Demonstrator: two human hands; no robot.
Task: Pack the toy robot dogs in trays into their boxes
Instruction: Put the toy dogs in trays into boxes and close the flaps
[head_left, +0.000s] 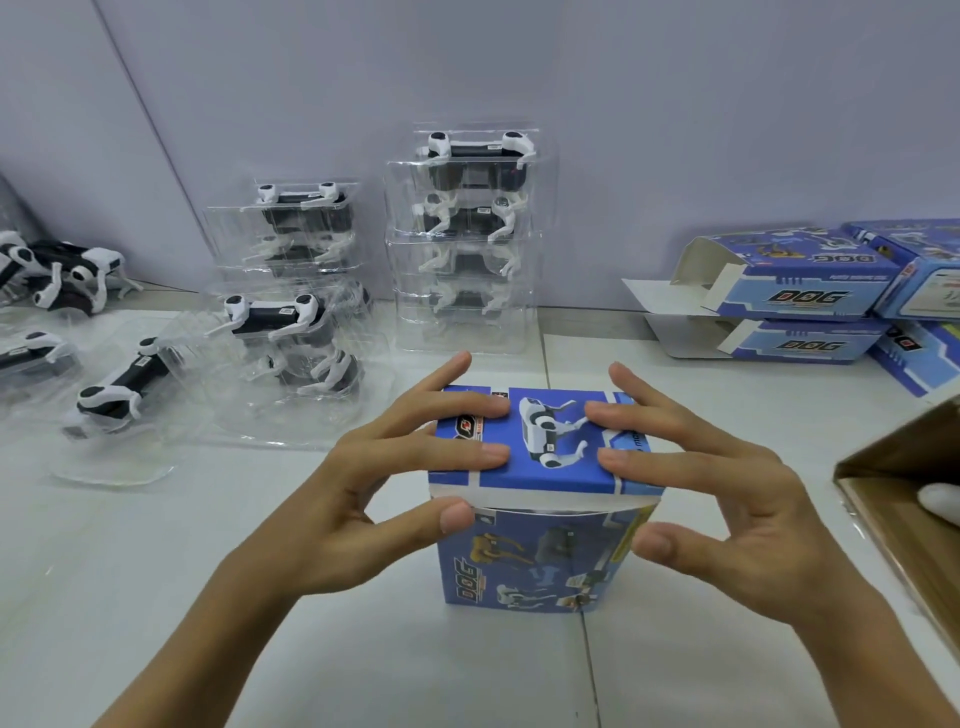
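A: Far left of the counter (156, 545)?
B: Loose toy robot dogs (62, 275); next right, two stacks of clear trays (467, 234) holding dogs, against the wall.

A: Centre, near?
B: One blue box (540, 499), upright. Left hand (363, 483): fingers straight, pressing the top flap, thumb on the front. Right hand (727, 499): the same, mirrored. Neither is clenched.

A: Right?
B: Open blue boxes (800, 291), stacked far right. Brown carton (904, 499) at the near right edge.
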